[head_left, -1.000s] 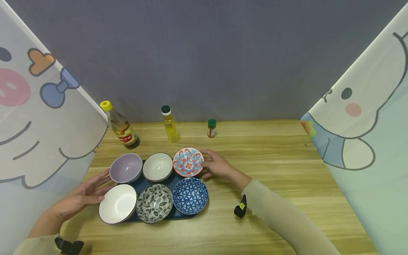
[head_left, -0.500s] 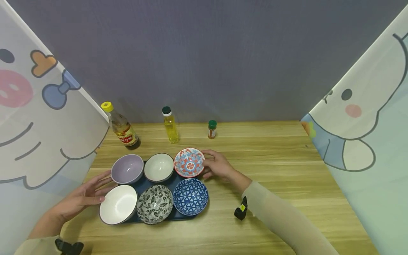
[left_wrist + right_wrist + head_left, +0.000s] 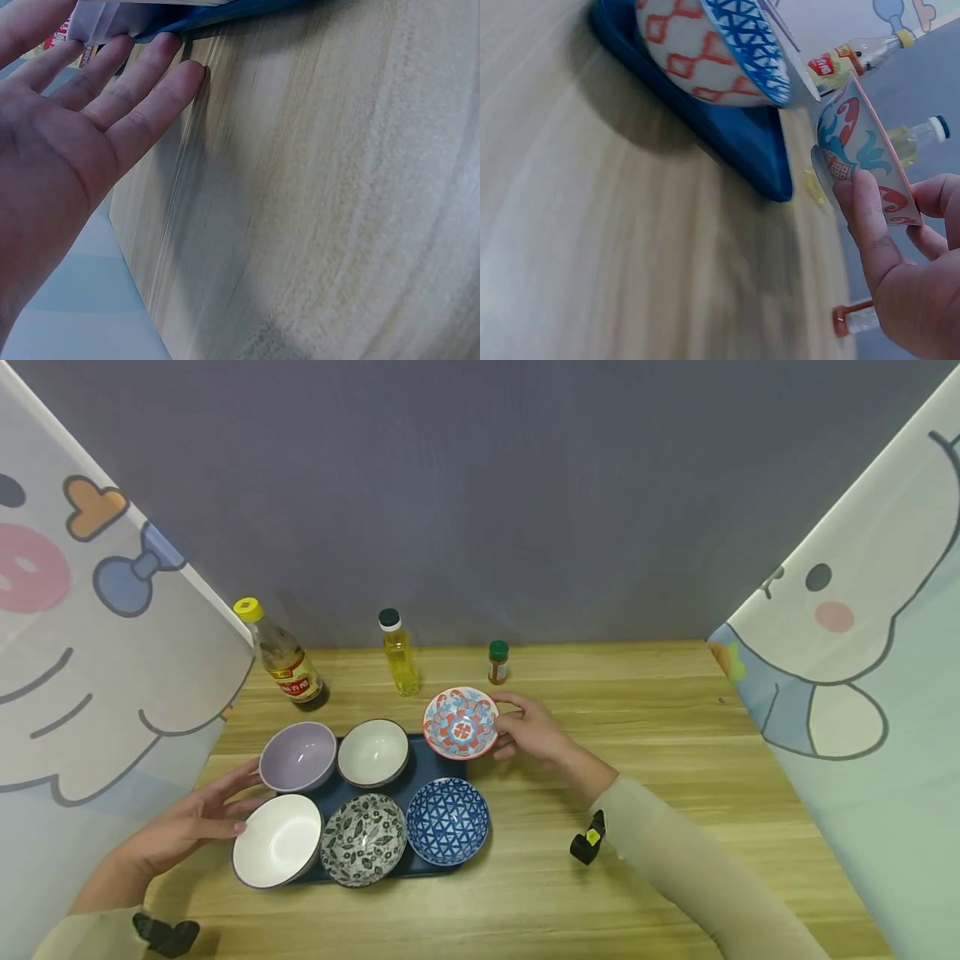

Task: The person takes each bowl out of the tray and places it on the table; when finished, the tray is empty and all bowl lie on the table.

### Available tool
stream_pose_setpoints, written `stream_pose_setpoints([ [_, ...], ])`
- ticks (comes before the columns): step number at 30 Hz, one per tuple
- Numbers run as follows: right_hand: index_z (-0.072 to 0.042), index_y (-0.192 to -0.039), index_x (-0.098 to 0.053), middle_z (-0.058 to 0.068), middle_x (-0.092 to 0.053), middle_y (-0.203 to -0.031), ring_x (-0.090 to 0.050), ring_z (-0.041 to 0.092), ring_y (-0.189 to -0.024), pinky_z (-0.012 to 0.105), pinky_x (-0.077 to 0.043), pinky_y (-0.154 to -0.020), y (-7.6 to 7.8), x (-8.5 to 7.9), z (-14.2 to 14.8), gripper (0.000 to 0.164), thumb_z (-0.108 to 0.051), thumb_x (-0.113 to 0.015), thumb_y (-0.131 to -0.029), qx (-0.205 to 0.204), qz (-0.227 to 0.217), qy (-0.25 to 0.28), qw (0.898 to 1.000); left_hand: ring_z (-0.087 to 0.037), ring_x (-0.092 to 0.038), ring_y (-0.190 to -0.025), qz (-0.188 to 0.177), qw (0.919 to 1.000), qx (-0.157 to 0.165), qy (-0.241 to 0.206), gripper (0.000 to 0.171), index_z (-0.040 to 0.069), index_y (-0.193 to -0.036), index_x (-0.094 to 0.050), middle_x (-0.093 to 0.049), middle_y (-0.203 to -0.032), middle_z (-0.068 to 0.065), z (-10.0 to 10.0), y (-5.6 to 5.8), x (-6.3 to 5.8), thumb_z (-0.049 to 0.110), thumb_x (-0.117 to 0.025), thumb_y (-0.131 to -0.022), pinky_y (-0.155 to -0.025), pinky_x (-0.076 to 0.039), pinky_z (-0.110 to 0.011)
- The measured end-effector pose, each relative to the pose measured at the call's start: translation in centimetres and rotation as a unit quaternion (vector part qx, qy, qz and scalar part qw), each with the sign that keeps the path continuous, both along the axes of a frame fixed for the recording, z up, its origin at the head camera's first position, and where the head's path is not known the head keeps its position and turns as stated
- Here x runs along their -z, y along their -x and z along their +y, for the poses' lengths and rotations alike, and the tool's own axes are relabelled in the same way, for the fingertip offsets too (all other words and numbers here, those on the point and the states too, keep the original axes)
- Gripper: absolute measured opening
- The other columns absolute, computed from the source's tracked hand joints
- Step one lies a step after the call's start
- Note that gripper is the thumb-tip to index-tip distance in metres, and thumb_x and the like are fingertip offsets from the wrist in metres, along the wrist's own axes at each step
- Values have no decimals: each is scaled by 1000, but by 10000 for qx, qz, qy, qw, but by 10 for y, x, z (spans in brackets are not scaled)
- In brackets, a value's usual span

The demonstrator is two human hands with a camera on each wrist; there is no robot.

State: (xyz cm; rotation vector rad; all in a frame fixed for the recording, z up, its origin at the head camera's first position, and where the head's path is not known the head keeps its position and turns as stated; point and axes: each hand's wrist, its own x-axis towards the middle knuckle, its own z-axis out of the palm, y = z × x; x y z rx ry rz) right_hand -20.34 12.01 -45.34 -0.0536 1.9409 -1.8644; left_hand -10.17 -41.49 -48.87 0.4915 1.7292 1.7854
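My right hand (image 3: 534, 729) grips the red-and-blue patterned bowl (image 3: 461, 724) by its right side, thumb at the rim. In the right wrist view the bowl (image 3: 862, 142) is held up off the dark blue tray (image 3: 742, 139), fingers under its outer wall. My left hand (image 3: 197, 828) lies at the tray's left side, fingers extended near the purple bowl (image 3: 298, 757) and thumb at the white bowl (image 3: 276, 841). The left wrist view has its straight fingers (image 3: 142, 97) at the tray's edge. Also on the tray (image 3: 431, 766) is a cream bowl (image 3: 372, 753).
A leaf-patterned bowl (image 3: 363, 839) and a blue triangle-patterned bowl (image 3: 447, 822) stand along the tray's front. Behind are a yellow-capped sauce bottle (image 3: 288, 662), an oil bottle (image 3: 401, 656) and a green-capped spice jar (image 3: 498, 662). A grey wall (image 3: 480, 510) rises at the back.
My right hand has lifted the red-and-blue bowl and shifted it right and away from me, uncovering the tray's back right corner. My left hand stays about where it was.
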Motion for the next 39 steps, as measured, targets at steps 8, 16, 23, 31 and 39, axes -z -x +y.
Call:
stream_pose_setpoints([
  [8,-14,-152,-48,30,-72,-108,-75,25,-74,43,-63,-69,3,-24,17,57,-3,-58,-97,-32,-41,65,10000,-3,-46,-142,39,10000,69,-33,82,0,-162,5,-35,-163,17,-1,2,1,-16,-43,-99,-102,-50,-28],
  [16,-15,-153,-46,29,-72,-109,-76,28,-80,45,-63,-73,-3,-37,31,61,-4,-61,-95,36,-38,241,9997,0,-46,-140,354,9982,179,445,70,-6,-161,-8,-42,-160,16,1,0,-2,-12,-42,-100,-100,-48,-24],
  [23,-14,-153,-48,25,-73,-109,-77,30,-84,43,-63,-73,-7,-45,48,60,-4,-60,-95,209,-78,237,9995,-1,-46,-141,310,9985,147,430,67,-6,-160,-13,-43,-161,12,1,-2,-2,-13,-41,-100,-101,-48,-24],
  [31,-11,-156,-41,17,-73,-104,-77,31,-87,43,-62,-76,-10,-48,85,60,-6,-57,-99,426,-62,153,9990,-2,-46,-141,115,9996,227,110,70,-4,-162,-2,-39,-162,15,1,2,-4,-12,-37,-102,-103,-48,-25],
  [39,-7,-159,-33,11,-71,-101,-77,25,-82,39,-62,-76,-20,-44,135,62,-7,-56,-102,839,-66,219,9962,3,-46,-138,235,9987,179,414,76,1,-163,3,-35,-159,28,1,3,-3,-11,-41,-101,-101,-48,-25],
])
